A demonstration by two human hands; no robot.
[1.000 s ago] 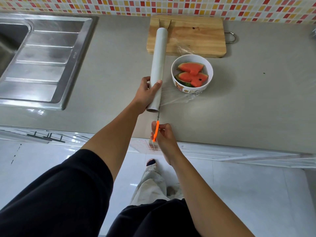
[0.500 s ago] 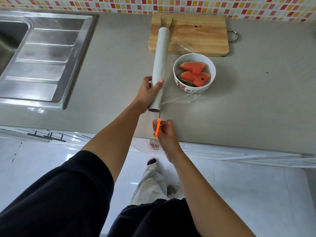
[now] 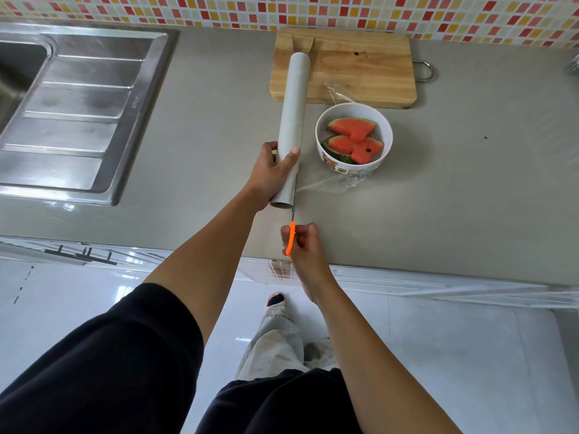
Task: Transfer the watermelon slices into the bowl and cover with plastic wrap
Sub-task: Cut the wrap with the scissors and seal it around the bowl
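The right hand (image 3: pixel 305 249) pinches an orange-handled blade (image 3: pixel 291 238) over the grey counter's (image 3: pixel 470 198) near edge. Just beyond, the left hand (image 3: pixel 274 173) grasps the plastic wrap roll (image 3: pixel 296 98). Film (image 3: pixel 326 183) stretches right to the bear-printed white bowl (image 3: pixel 384 133) holding red watermelon slices (image 3: pixel 352 130). Farther back lie a wooden cutting board (image 3: pixel 360 67), a steel sink (image 3: pixel 78 98) on the left and mosaic tiles (image 3: pixel 344 10). The sink's stamp is too small to read.

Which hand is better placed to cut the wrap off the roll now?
Right. The right hand pinches the orange knife, its tip at the near end of the roll, beside the wrap; the left hand grips the roll.
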